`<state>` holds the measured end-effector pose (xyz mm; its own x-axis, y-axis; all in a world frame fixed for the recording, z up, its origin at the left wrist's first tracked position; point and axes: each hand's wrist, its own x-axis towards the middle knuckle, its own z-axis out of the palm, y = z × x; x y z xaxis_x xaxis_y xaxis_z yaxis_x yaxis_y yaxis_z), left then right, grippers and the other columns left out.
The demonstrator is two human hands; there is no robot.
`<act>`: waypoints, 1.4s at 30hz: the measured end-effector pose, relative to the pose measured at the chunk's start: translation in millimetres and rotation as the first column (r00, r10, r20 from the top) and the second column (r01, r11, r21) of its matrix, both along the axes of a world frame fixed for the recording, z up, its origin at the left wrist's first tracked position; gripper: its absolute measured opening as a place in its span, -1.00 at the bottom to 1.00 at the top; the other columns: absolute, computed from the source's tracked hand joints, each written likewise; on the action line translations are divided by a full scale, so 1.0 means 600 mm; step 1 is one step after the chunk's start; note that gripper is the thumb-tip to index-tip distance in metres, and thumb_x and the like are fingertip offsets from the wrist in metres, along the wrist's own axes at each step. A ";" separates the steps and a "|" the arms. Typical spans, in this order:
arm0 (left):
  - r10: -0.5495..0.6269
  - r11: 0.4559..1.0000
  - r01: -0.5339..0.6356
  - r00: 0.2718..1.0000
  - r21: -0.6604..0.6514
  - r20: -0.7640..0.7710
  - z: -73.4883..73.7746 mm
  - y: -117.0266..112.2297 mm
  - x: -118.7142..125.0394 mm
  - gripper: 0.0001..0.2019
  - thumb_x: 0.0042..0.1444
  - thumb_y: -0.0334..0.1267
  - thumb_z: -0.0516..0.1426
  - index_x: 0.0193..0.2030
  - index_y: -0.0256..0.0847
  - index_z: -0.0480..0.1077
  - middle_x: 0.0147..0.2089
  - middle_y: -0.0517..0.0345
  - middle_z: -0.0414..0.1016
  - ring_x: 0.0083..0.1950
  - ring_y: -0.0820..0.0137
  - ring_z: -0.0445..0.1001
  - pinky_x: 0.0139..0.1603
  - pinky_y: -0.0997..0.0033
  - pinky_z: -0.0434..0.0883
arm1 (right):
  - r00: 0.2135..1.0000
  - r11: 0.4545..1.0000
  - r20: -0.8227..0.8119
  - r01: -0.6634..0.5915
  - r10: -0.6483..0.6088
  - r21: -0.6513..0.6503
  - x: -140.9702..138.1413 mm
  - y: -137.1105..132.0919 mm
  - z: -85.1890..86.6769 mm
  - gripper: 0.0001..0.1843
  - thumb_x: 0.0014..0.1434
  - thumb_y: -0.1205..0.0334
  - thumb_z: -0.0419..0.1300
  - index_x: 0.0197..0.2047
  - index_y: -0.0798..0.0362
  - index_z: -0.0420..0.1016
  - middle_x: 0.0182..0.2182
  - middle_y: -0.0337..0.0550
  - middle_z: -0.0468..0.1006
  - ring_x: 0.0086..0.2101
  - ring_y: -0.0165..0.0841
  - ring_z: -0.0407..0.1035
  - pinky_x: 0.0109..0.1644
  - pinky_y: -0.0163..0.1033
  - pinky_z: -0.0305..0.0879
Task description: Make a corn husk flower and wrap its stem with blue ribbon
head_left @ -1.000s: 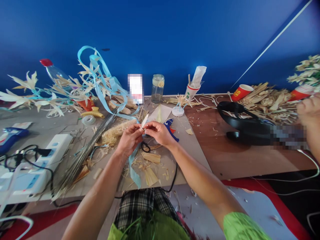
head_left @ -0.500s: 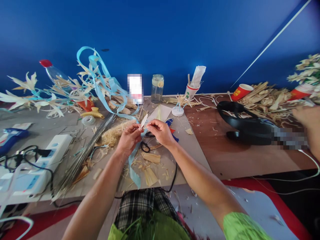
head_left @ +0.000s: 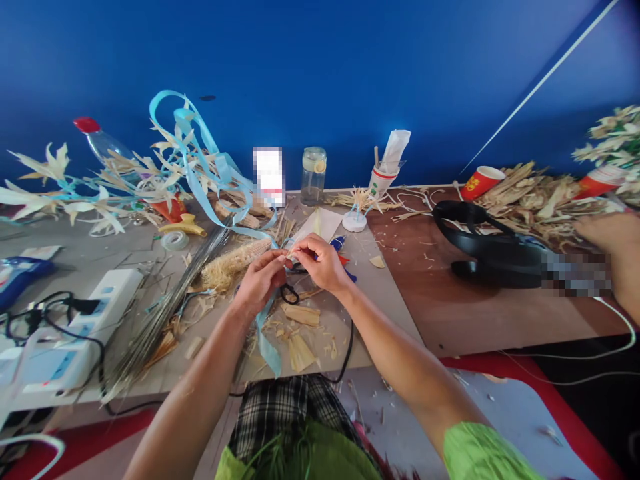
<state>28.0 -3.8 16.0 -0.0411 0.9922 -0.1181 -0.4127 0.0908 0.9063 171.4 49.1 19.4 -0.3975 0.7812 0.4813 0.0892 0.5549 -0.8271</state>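
My left hand (head_left: 261,279) and my right hand (head_left: 321,263) meet over the table, thumbs and fingertips pinched together. Between them is a small, pale strip of dried husk (head_left: 289,254), mostly covered by the fingers. Just below, the black loop handle (head_left: 289,294) of what look like scissors lies on the table. A light blue ribbon (head_left: 270,353) hangs down beside my left hand. Left of that hand lie a fibrous, cob-shaped piece (head_left: 220,272) and a bundle of thin wires (head_left: 173,293). Cut husk pieces (head_left: 301,352) lie under my wrists.
A power strip (head_left: 117,297) with black cables lies at left, below husk flowers (head_left: 55,163) on blue stems. A jar (head_left: 313,180) and a paper cup (head_left: 383,180) stand behind. At right are a black headset-like object (head_left: 500,250), a husk heap (head_left: 535,190) and another person's hand (head_left: 607,233).
The pale, petal-shaped husk piece that stuck up from my left fingertips now shows only as a thin strip between both hands. My fingertips have drawn closer together.
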 end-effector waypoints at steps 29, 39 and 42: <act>0.129 0.991 -0.131 0.961 0.009 -0.245 -0.015 0.006 -0.002 -0.77 -0.10 -0.15 0.27 -0.39 -0.27 0.40 -0.59 0.28 0.34 -0.61 0.62 0.17 -0.60 0.60 0.08 | 0.989 0.991 -0.097 0.106 -0.113 -0.080 -0.006 0.000 -0.015 -0.84 0.08 0.24 0.13 -0.23 0.08 0.36 -0.37 -0.19 0.36 -0.41 -0.45 0.25 -0.34 -0.33 0.22; 0.131 0.991 -0.128 0.955 0.030 -0.265 -0.014 0.007 0.001 -0.78 -0.09 -0.16 0.25 -0.40 -0.27 0.39 -0.60 0.27 0.33 -0.61 0.60 0.18 -0.59 0.57 0.08 | 0.972 0.889 -0.233 -0.118 0.014 -0.441 -0.021 0.004 -0.025 -0.77 -0.03 0.11 0.21 -0.36 0.07 0.35 -0.50 -0.29 0.34 -0.48 -0.47 0.20 -0.41 -0.35 0.14; 0.125 0.992 -0.116 0.940 0.045 -0.317 -0.011 0.006 0.005 -0.78 -0.08 -0.16 0.25 -0.42 -0.28 0.39 -0.61 0.28 0.32 -0.60 0.59 0.17 -0.58 0.56 0.08 | 0.976 0.881 -0.215 -0.121 0.022 -0.458 -0.021 0.004 -0.026 -0.78 -0.03 0.10 0.21 -0.42 0.08 0.35 -0.57 -0.33 0.29 -0.53 -0.50 0.13 -0.45 -0.36 0.07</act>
<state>31.1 0.1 9.3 -0.1917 0.9800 -0.0538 -0.1086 0.0333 0.9935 158.6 51.4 3.8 -0.3961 0.9071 0.1425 -0.1284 0.0990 -0.9868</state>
